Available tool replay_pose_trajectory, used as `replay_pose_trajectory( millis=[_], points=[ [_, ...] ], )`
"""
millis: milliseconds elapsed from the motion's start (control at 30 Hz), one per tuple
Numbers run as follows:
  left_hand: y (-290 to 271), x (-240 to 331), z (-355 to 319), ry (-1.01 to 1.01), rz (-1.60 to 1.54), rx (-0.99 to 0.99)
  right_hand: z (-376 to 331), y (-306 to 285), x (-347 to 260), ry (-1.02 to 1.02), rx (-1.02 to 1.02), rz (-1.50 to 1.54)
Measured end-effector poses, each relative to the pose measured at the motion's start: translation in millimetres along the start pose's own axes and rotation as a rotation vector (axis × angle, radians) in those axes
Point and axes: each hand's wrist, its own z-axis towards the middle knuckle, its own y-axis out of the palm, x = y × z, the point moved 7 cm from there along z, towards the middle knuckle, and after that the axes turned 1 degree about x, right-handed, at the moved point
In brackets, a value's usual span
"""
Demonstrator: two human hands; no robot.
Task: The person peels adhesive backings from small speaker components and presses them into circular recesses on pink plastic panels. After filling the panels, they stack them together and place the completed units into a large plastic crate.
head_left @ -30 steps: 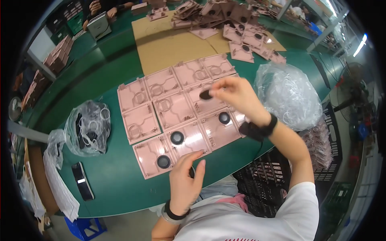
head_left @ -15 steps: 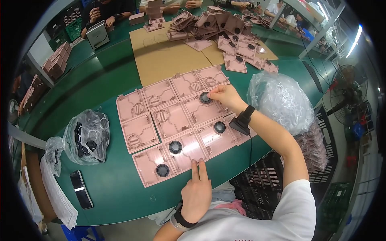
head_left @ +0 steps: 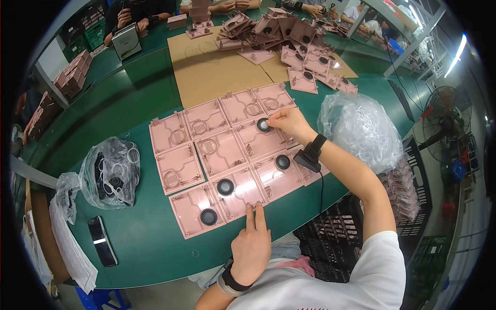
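Several pink plastic panels [head_left: 222, 151] lie in rows on the green table, some with a round slotted grille. Black round parts with grey centres, like small speakers, sit on panels in the front row, one at the left corner [head_left: 208, 217]. My right hand [head_left: 289, 124] bends over a panel further back, its thumb and fingers pinched at the rim of another black round part [head_left: 264, 124] seated there. My left hand [head_left: 251, 248] rests at the front edge of a panel, two fingers stretched onto it, holding nothing.
A clear bag of white rings [head_left: 360, 132] stands at right, a bag of black and white rings [head_left: 111, 173] at left. A phone [head_left: 102, 241] lies front left. Cardboard [head_left: 196, 72] bears a heap of panels [head_left: 279, 33]. Co-workers sit opposite. A black crate [head_left: 336, 232] stands below.
Both hands stay almost in place, the right still at the black round part. The whole view has shifted very slightly.
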Motion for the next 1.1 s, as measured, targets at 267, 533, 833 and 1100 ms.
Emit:
replay_pose_trajectory(
  millis=[267, 533, 833, 1100],
  points=[
    [-0.2, 0.2, -0.2, -0.008, 0.009, -0.005, -9.3, 6.7, -15.9, -0.142, 0.069, -0.211],
    [0.8, 0.5, -1.5, -0.023, -0.007, -0.02, -26.9, 12.1, -34.9, -0.327, 0.22, -0.471],
    [-37.7, -6.7, 3.9, 0.054, -0.409, 0.202, -23.9, 9.7, -44.3, -0.401, 0.089, -0.619],
    [-35.8, -41.3, 7.6, 0.017, -0.853, 0.278, -152.3, 53.0, -80.8, -0.152, -0.395, -0.033]
  ],
)
